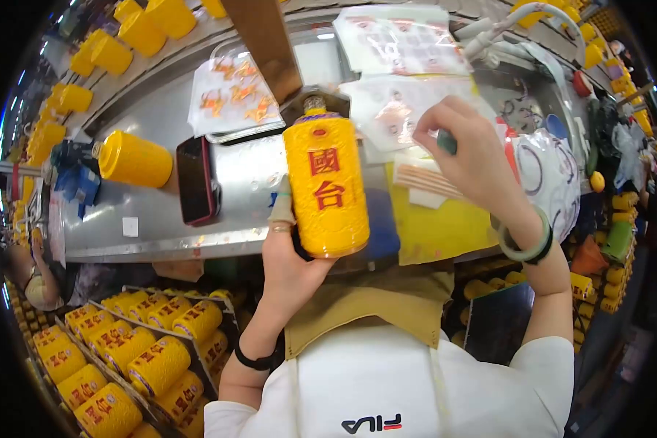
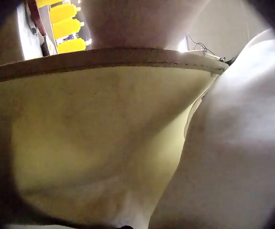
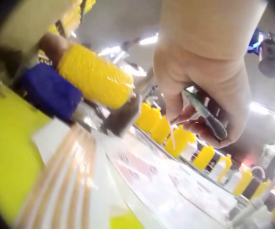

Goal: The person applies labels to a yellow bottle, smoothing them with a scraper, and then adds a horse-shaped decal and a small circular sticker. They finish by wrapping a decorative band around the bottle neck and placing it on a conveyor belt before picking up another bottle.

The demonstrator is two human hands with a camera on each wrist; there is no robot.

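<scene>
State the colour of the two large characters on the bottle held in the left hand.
Red, on the yellow bottle that the left hand grips; the head view shows it best.

Glossy yellow bottle point(image 1: 326, 188) with a rough, pebbled skin (probably glazed ceramic); brushed metal worktop point(image 1: 153, 117).

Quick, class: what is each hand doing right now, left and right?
Left hand: grips the yellow bottle, holding it upright.
Right hand: fingers curled round a thin green tool, above the sticker sheets.
</scene>
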